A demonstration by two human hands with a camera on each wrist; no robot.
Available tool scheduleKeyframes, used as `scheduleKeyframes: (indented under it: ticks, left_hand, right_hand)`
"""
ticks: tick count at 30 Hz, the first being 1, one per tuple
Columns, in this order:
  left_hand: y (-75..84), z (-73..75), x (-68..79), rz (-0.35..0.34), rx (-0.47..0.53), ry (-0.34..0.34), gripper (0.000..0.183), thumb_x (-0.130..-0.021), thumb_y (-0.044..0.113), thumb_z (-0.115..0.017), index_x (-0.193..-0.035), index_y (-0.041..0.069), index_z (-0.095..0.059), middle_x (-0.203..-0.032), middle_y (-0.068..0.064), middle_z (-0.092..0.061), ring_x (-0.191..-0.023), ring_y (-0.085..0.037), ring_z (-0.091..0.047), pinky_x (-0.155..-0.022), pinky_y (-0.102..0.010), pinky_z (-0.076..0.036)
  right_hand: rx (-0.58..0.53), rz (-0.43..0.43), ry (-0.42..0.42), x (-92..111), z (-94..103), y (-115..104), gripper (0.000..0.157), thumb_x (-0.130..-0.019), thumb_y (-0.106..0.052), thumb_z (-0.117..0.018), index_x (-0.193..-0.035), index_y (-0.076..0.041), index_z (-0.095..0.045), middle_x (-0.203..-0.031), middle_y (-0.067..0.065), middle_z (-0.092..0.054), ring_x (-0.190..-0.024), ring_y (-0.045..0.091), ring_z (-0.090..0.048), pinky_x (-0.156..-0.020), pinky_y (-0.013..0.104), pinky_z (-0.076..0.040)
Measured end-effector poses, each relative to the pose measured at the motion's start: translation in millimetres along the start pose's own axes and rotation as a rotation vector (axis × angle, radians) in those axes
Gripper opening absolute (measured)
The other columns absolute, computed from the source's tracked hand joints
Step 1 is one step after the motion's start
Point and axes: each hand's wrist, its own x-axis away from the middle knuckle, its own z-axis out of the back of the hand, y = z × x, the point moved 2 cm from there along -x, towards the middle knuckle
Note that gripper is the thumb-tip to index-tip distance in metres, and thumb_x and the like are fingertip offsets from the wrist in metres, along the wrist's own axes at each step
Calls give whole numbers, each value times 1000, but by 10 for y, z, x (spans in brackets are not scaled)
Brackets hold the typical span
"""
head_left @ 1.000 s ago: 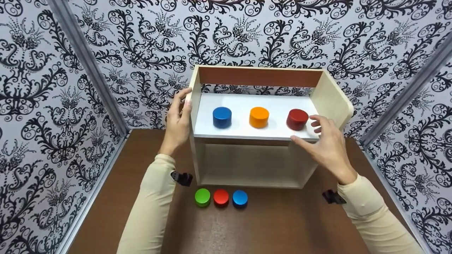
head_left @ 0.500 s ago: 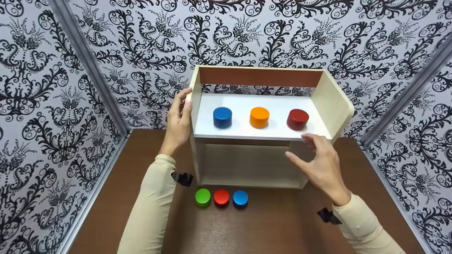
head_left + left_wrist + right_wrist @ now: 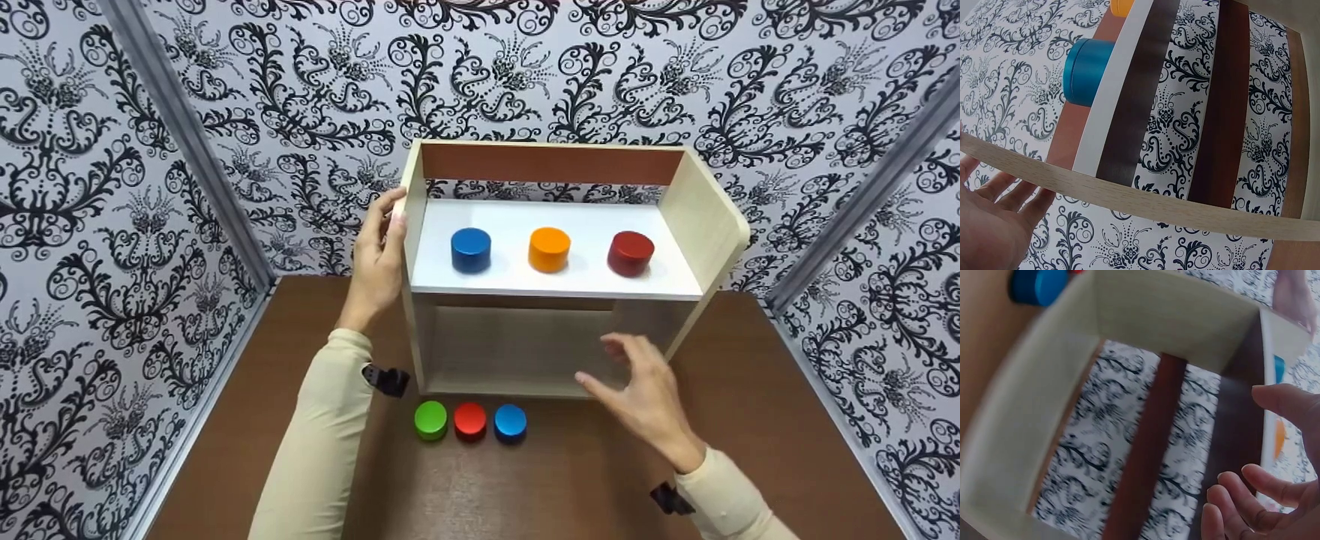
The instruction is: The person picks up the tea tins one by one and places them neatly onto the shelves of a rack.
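A two-level wooden shelf unit (image 3: 711, 210) stands on the table with a white upper board (image 3: 517, 281). My left hand (image 3: 379, 262) grips the edge of its left side panel (image 3: 1100, 192), thumb in front and fingers around the outside. On the white board sit a blue cylinder (image 3: 471, 250), an orange cylinder (image 3: 549, 250) and a dark red cylinder (image 3: 630, 253), spaced apart in a row. My right hand (image 3: 646, 394) hovers before the lower compartment at the right, holding nothing, its thumb and fingers spread apart.
On the brown table (image 3: 465, 495), before the unit, a green cylinder (image 3: 430, 420), a red cylinder (image 3: 470, 421) and a second blue cylinder (image 3: 510, 424) stand in a row. Patterned walls (image 3: 315, 97) enclose the table at the back and sides.
My right hand has moved away from beside the dark red cylinder, down and to the left, to before the lower compartment. My left hand and all the cylinders stay where they were.
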Motion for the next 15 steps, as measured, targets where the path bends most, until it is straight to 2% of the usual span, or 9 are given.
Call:
scheduleKeyframes:
  ticks: [5,8,12,15]
  left_hand:
    - [-7,0,6,5,-9,9,37,-107,12,-44,-142,3,-50,-122,-24,-56,-101,-38,-54,-87,-37,-48]
    - [-8,0,5,5,-23,12,37,-107,13,-44,-143,3,-50,-112,-24,-55,-91,-35,-52,-78,-30,-45]
    - [-1,1,5,4,-31,11,38,-107,13,-44,-142,3,-50,-114,-23,-56,-92,-33,-53,-78,-30,-45]
    - [0,5,4,6,-32,11,38,-107,14,-44,-142,3,-50,-122,-23,-57,-99,-34,-56,-83,-35,-48]
  right_hand:
    - [-12,-8,-55,158,-219,63,57,-71,-23,-94,-117,-5,-66,-103,6,-64,-95,24,-59,-81,41,-50]
    - [-37,-23,-83,236,-331,108,56,-73,-26,-93,-117,-7,-66,-100,2,-63,-93,24,-60,-78,40,-52]
    - [-73,-47,-136,327,-478,187,57,-73,-27,-93,-118,-6,-66,-99,-2,-61,-91,25,-61,-78,42,-53]
    - [-95,-68,-183,389,-590,235,58,-73,-27,-93,-120,-6,-65,-100,-2,-61,-91,22,-60,-79,41,-54]
